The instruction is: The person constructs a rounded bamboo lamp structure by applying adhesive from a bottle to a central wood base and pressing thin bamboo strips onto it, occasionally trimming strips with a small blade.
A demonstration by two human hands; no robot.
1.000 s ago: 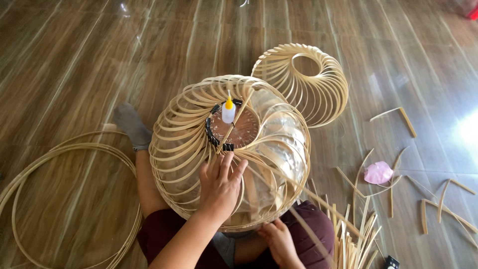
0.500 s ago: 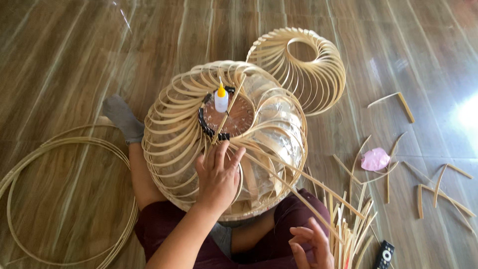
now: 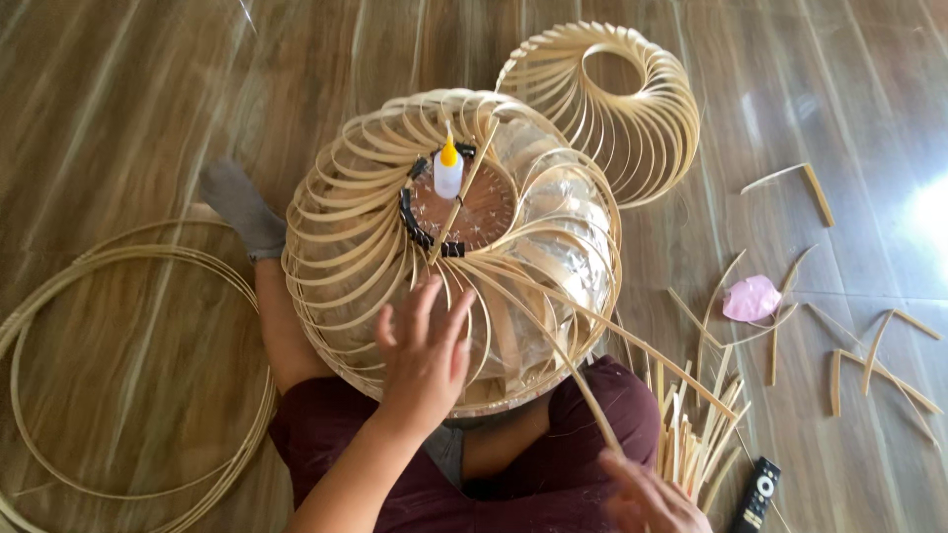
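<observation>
A round lampshade frame of curved bamboo strips rests on my lap. My left hand lies flat on its near side with the fingers spread. A small glue bottle with a yellow cap stands on the brown disc at the frame's middle, ringed by black clips. One long loose strip runs from the middle down to my right hand. That hand is blurred and cut off at the bottom edge, with its fingertips at the strip's end.
A second, finished bamboo frame lies just behind on the wooden floor. Large bamboo hoops lie at left. At right are a bundle of cut strips, scattered offcuts, a pink lump and a black remote.
My right hand came out from under the frame and moved to the lower right, to the loose strip's end. My left hand spread its fingers and slid slightly nearer.
</observation>
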